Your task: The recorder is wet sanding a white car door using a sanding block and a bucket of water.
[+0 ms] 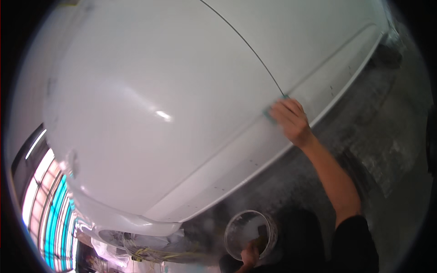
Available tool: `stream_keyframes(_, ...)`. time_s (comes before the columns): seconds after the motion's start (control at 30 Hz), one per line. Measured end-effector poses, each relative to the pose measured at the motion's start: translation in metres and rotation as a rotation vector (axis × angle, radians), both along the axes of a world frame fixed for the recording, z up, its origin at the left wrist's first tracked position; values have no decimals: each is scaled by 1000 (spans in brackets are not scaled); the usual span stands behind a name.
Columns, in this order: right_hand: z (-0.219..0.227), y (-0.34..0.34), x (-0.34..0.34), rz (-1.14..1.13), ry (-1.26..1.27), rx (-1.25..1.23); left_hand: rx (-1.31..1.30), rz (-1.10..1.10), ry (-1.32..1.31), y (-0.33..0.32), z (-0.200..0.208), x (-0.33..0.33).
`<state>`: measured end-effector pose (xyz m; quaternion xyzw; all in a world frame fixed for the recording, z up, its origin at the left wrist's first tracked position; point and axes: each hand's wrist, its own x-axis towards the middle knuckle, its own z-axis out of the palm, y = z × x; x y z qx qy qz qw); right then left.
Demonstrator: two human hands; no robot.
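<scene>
My right hand presses a green pad, perhaps a scouring pad, flat against the lower side of a white vehicle body panel. Its fingers are slightly blurred and lie over the pad, close to the lower end of a dark panel seam. My left hand is low in the view, at the near rim of a round bucket. The fingers are closed around a dark, olive-edged block held over the bucket; what it is exactly I cannot make out. Cloudy, pale liquid seems to be in the bucket.
Below the panel's lower edge lies a dark grey floor with pale, wet-looking smears. A wheel area covered with plastic sheeting and yellow tape is at the lower left. Bright windows with turquoise strips stand at the far left.
</scene>
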<state>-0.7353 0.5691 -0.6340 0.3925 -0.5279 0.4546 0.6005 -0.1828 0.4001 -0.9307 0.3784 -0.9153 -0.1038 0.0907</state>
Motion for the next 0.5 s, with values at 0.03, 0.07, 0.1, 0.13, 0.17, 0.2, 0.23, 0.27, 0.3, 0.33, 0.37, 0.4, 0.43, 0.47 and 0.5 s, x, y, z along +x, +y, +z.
stream_keyframes(0.03,-8,4,0,2,-12,45,11,32,-56,-3,-7,5)
stream_keyframes(0.07,-23,16,0,3,-37,76,-1,14,-28,2,-9,0)
stream_keyframes(0.1,-34,27,1,7,-68,110,-21,-97,83,18,-9,2)
stream_keyframes(0.13,-31,35,3,-3,-48,100,-43,-203,193,29,-7,0)
stream_keyframes(0.17,-25,37,11,39,-105,129,-43,-173,184,31,-4,1)
stream_keyframes(0.2,-17,40,15,78,-166,164,-54,-169,198,32,-3,2)
stream_keyframes(0.23,-13,42,14,153,-206,133,-60,-144,189,32,-2,2)
stream_keyframes(0.27,-9,44,16,157,-192,132,-64,-116,182,33,-4,4)
stream_keyframes(0.3,-9,47,19,322,-356,19,-64,-112,193,31,-7,5)
stream_keyframes(0.33,-12,49,22,487,-523,-93,-89,-94,203,28,-9,6)
stream_keyframes(0.37,-20,54,21,483,-517,-86,-110,-81,210,27,-11,6)
stream_keyframes(0.4,-33,63,17,383,-516,56,-98,-92,212,29,-6,1)
stream_keyframes(0.43,-44,69,12,281,-515,197,-4,-3,56,30,0,-4)
stream_keyframes(0.47,-39,73,14,278,-512,201,83,95,-97,29,2,-5)
stream_keyframes(0.5,-36,76,16,359,-604,136,87,93,-95,29,4,-4)
